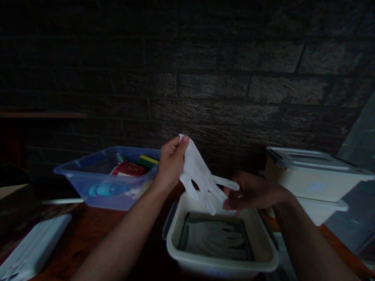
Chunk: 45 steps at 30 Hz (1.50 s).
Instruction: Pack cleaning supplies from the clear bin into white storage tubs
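A thin white glove (199, 166) is stretched between my hands above an open storage box. My left hand (172, 158) pinches it at the cuff, thumb on top. My right hand (249, 191) grips one of its fingertips, while the other glove fingers hang loose. Below, the cream plastic box (175, 249) has its side latches folded down. Inside lie more white gloves (215, 238), flat on something dark green.
A translucent blue bin (96, 175) at the left holds a red packet (130, 168) and a yellow-green sponge (148, 161). Lidded cream boxes (313, 179) are stacked at right. A pale flat case (38, 246) lies front left. A dark brick wall (199, 86) stands behind.
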Available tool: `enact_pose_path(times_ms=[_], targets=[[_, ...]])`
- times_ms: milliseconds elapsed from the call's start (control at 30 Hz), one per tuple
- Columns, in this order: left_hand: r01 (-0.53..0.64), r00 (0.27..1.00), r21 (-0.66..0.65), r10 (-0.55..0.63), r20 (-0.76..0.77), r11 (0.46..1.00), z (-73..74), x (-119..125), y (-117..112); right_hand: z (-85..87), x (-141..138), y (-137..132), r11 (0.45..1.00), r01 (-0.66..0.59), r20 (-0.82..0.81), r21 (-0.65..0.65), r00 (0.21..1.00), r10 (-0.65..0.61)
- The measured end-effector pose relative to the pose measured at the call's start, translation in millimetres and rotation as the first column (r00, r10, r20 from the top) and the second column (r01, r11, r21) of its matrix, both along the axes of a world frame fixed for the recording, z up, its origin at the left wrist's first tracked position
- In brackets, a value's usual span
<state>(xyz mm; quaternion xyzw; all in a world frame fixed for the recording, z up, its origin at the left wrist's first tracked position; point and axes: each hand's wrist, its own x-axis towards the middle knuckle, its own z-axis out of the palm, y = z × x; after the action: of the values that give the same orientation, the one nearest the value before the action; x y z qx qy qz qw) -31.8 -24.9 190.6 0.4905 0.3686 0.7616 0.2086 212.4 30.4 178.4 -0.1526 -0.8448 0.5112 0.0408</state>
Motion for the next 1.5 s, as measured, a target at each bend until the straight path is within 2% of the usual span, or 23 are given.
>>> enact_pose_path(times_ms=[67,200,267,367,467,600,733,933,1100,1200,1333,1433,1500], targets=[[0.004,0.999,-0.033,-0.006,-0.040,0.999,0.3,5,-3,0.3,-1,4,0.998,-0.046,0.006,0.045,0.999,0.046],[0.003,0.984,-0.055,-0.013,-0.176,0.999,0.3,18,-13,0.6,-6,5,0.988,0.085,-0.118,0.132,0.991,-0.069],[0.016,0.972,-0.058,-0.029,-0.232,0.998,-0.8,23,-18,0.1,-11,1,0.992,0.076,-0.174,0.098,0.983,-0.058],[0.029,0.956,-0.067,-0.047,-0.291,0.997,-3.0,29,-23,-2.4,-18,-5,1.000,-0.026,-0.209,-0.011,0.978,0.023],[0.020,0.944,-0.060,-0.039,-0.329,0.998,-3.7,31,-23,-5.4,-20,-5,0.999,-0.031,-0.158,-0.042,0.987,0.024],[-0.017,0.951,-0.025,0.009,-0.308,1.000,-2.0,26,-18,-3.9,-14,0,0.999,0.033,-0.034,0.023,0.999,-0.032],[-0.074,0.970,0.017,0.076,-0.232,0.997,-1.9,12,-8,1.8,-9,1,0.996,0.079,-0.025,0.040,0.997,-0.078],[-0.112,0.984,0.044,0.117,-0.136,0.993,-4.0,-3,1,-1.4,-7,1,0.997,0.010,-0.088,0.074,0.996,-0.003],[-0.133,0.982,0.044,0.137,-0.128,0.990,-2.7,-5,2,-5.9,-4,1,0.997,-0.075,-0.060,-0.011,0.995,0.074],[-0.109,0.986,0.030,0.112,-0.120,0.994,-0.9,-2,-1,-3.4,-5,2,0.999,-0.042,-0.119,-0.033,0.992,0.038],[-0.074,0.974,0.018,0.076,-0.214,0.997,-0.9,14,-11,1.5,-14,3,0.994,0.089,-0.349,-0.056,0.931,-0.104],[0.010,0.956,-0.009,-0.013,-0.293,1.000,-2.6,29,-21,0.9,-24,-4,0.992,0.040,-0.432,-0.117,0.898,-0.087],[0.072,0.944,-0.033,-0.079,-0.322,0.997,-3.6,36,-27,-1.8,-29,-10,0.988,-0.015,-0.415,-0.152,0.908,-0.050]])
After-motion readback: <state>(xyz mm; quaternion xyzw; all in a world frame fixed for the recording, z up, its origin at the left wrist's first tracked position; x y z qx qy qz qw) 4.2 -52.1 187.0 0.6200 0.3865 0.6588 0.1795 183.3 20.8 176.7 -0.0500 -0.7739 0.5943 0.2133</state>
